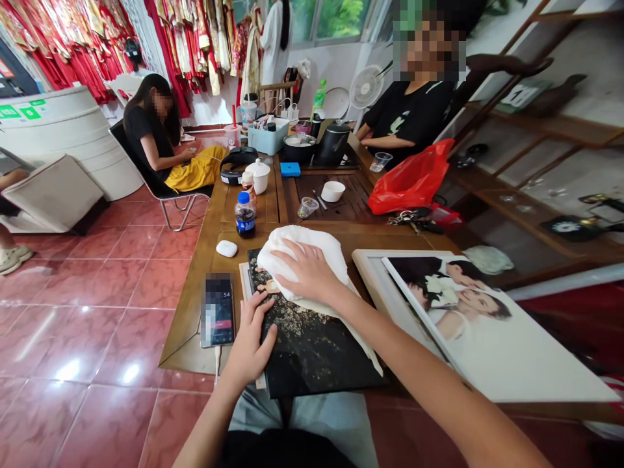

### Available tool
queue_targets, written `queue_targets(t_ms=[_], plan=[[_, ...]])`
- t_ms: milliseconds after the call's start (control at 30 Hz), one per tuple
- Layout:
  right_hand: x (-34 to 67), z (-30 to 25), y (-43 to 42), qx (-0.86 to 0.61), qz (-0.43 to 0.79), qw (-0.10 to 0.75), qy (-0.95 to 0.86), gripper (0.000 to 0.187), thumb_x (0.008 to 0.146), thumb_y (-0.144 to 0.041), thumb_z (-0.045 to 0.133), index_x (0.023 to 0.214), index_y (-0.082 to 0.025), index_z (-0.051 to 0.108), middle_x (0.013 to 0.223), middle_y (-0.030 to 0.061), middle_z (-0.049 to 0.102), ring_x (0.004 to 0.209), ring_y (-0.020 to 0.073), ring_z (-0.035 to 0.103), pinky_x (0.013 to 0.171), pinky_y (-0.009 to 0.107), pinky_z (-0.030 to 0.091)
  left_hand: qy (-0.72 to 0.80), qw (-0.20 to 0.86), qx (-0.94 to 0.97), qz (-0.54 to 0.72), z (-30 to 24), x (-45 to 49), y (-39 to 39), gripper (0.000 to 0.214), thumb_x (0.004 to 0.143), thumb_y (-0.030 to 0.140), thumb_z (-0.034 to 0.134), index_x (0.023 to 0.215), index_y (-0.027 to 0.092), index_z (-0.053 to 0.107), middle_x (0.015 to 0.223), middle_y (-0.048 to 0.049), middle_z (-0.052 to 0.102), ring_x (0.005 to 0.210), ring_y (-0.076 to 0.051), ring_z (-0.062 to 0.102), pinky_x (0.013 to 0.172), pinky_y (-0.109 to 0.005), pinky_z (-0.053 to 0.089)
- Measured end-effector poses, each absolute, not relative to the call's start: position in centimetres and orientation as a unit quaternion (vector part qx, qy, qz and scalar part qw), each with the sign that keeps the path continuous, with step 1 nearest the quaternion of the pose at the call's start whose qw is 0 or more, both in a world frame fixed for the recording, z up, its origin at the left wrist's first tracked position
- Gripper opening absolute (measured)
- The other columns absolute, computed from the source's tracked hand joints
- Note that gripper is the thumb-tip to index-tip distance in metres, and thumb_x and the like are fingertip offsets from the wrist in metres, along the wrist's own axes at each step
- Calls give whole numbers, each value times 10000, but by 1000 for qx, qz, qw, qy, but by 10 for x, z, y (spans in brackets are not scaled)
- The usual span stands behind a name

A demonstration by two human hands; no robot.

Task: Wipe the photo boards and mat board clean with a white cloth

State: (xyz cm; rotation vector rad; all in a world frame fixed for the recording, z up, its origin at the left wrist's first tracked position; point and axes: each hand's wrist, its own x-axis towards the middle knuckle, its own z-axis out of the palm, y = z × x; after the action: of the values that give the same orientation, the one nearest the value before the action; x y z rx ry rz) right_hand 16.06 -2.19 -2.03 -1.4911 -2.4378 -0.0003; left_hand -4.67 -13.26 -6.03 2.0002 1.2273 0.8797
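My right hand (308, 268) lies flat with fingers spread on a bunched white cloth (329, 250). The cloth covers the far end of a dark photo panel (316, 361), and one edge trails along its right side. The panel shows pale speckled marks and part of a printed figure. Against its left edge rests my left hand (254, 335), fingers apart and some of them on the surface. Under the panel's left side a light-coloured board edge (245, 276) shows. Beside it on the left lies a phone (217, 312) with a cable.
To the right lie framed wedding photos (468, 312). A blue-capped bottle (245, 216), an earbud case (227, 248), a lidded white cup (259, 175), a white bowl (333, 191) and a red plastic bag (412, 179) stand farther back. Two people sit beyond the wooden table (195, 305).
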Motion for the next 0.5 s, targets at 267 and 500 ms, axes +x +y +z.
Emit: queue_targets(t_ms=[267,500], plan=[[172,-19,-78,-491,-5,134,-861,555,962,-480,512,1478,-273,517,1622,111,356,1374,380,392,1109,559,297,462,318,756,339,-56,-45,-133,415,1040,259,456,1454,270,427,1581,-112,375,1542,-293,258,1278,-607,69],[187,-27,-141,-484,-34,158,-860,577,932,-436,550,1487,-289,496,1616,110,366,1398,376,378,1115,590,299,458,314,759,338,-56,-45,-135,414,1033,234,464,1443,276,428,1583,-106,375,1540,-288,262,1278,-610,65]])
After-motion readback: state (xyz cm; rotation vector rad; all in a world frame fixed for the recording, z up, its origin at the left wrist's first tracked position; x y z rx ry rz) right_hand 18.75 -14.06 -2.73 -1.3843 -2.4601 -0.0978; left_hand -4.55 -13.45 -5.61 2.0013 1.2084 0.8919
